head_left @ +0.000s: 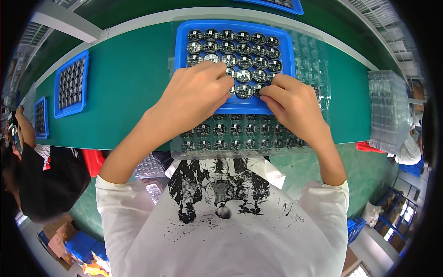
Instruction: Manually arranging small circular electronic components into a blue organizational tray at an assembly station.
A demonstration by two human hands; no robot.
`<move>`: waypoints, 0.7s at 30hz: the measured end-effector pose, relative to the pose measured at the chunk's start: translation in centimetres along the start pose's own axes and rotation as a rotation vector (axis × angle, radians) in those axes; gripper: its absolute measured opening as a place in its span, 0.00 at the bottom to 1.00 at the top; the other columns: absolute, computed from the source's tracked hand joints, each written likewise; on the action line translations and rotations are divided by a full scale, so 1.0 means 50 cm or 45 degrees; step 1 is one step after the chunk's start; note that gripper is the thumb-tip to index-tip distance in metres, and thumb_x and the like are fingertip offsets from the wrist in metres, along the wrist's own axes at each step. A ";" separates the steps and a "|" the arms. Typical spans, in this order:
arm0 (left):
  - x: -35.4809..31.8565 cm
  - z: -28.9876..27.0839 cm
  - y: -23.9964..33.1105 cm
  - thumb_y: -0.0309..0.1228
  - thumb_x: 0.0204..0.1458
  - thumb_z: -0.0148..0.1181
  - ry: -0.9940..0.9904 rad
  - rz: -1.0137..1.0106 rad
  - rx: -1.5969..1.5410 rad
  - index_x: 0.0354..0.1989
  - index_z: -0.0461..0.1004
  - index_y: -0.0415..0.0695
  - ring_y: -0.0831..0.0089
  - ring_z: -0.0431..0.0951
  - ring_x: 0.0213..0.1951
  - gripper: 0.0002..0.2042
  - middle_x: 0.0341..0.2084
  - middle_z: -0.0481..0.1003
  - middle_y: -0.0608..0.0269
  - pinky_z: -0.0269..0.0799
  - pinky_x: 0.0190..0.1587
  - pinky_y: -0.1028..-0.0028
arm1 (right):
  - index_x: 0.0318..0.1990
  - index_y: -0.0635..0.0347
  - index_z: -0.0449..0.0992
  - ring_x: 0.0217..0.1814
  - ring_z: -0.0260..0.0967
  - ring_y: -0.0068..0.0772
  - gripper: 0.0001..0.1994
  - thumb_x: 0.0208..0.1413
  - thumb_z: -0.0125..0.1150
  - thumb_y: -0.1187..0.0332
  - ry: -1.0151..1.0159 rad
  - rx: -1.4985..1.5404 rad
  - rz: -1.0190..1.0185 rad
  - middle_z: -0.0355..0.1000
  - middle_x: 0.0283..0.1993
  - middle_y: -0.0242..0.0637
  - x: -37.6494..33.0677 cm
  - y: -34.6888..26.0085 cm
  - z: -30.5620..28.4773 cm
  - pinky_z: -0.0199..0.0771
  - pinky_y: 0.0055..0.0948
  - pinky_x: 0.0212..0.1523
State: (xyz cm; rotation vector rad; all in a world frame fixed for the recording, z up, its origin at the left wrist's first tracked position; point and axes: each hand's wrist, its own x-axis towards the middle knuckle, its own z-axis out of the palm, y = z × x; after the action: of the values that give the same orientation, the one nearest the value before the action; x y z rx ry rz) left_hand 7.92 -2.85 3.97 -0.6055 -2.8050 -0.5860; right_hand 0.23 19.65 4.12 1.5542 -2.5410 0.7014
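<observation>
A blue tray (287, 51) holds rows of small round electronic modules (243, 75), dark with shiny rims. It rests on a clear plastic blister tray (304, 143) with pockets that hold more small dark parts. Over the blue tray's left side is my left hand (198, 90), fingers curled together; whatever its fingertips grip is hidden. My right hand (295, 99) reaches in from the lower right, thumb and forefinger closed about a round module (258, 89) in the nearest row. That module still sits among its neighbours.
Further blue trays of modules (71, 83) (41, 117) stand left on the green table (124, 87). Another blue tray (286, 5) is beyond the far edge. Stacked clear blister trays (387, 106) rise at right. A person in black (50, 180) is at the left.
</observation>
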 end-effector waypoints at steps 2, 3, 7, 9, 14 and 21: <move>-0.001 0.001 0.000 0.29 0.43 0.65 -0.017 0.002 -0.001 0.23 0.72 0.40 0.62 0.76 0.34 0.08 0.26 0.70 0.61 0.73 0.30 0.64 | 0.30 0.61 0.78 0.26 0.69 0.39 0.05 0.44 0.67 0.75 -0.030 -0.025 0.017 0.68 0.26 0.36 -0.002 0.000 -0.003 0.69 0.37 0.25; -0.001 0.001 0.000 0.29 0.43 0.65 -0.016 0.005 0.004 0.23 0.72 0.40 0.62 0.76 0.34 0.08 0.26 0.70 0.61 0.73 0.30 0.64 | 0.30 0.61 0.78 0.26 0.69 0.39 0.05 0.44 0.67 0.75 -0.029 -0.025 0.020 0.68 0.26 0.36 -0.002 0.001 -0.002 0.69 0.37 0.25; 0.000 0.004 0.002 0.28 0.45 0.66 -0.032 -0.023 0.004 0.26 0.73 0.41 0.63 0.74 0.33 0.07 0.26 0.68 0.63 0.71 0.31 0.65 | 0.31 0.61 0.78 0.26 0.69 0.40 0.05 0.45 0.67 0.75 0.012 0.013 0.019 0.68 0.26 0.36 -0.003 0.006 0.007 0.69 0.36 0.25; 0.000 0.006 0.000 0.28 0.45 0.66 -0.030 -0.019 0.005 0.26 0.73 0.41 0.63 0.74 0.33 0.07 0.26 0.69 0.63 0.71 0.31 0.65 | 0.32 0.61 0.78 0.26 0.69 0.40 0.05 0.45 0.67 0.75 0.015 0.009 0.018 0.68 0.26 0.36 -0.003 0.005 0.006 0.69 0.36 0.25; 0.004 -0.007 0.007 0.29 0.42 0.67 -0.026 -0.026 -0.021 0.26 0.72 0.40 0.62 0.75 0.35 0.09 0.27 0.70 0.60 0.72 0.30 0.64 | 0.34 0.60 0.77 0.26 0.69 0.37 0.10 0.43 0.70 0.73 0.029 0.022 0.109 0.67 0.27 0.36 -0.012 0.007 -0.019 0.69 0.35 0.26; 0.030 0.021 0.022 0.31 0.40 0.69 0.041 0.061 -0.036 0.29 0.72 0.42 0.64 0.74 0.36 0.12 0.29 0.71 0.62 0.73 0.32 0.66 | 0.33 0.60 0.77 0.27 0.68 0.35 0.10 0.42 0.71 0.72 -0.061 0.017 0.138 0.67 0.27 0.36 -0.028 0.009 -0.043 0.67 0.34 0.27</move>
State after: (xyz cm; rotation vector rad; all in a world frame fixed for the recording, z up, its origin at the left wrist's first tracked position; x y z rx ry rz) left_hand 6.93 -0.97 3.83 -0.6611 -2.7484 -0.6209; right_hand 0.15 21.87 5.49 1.4641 -2.6776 0.7025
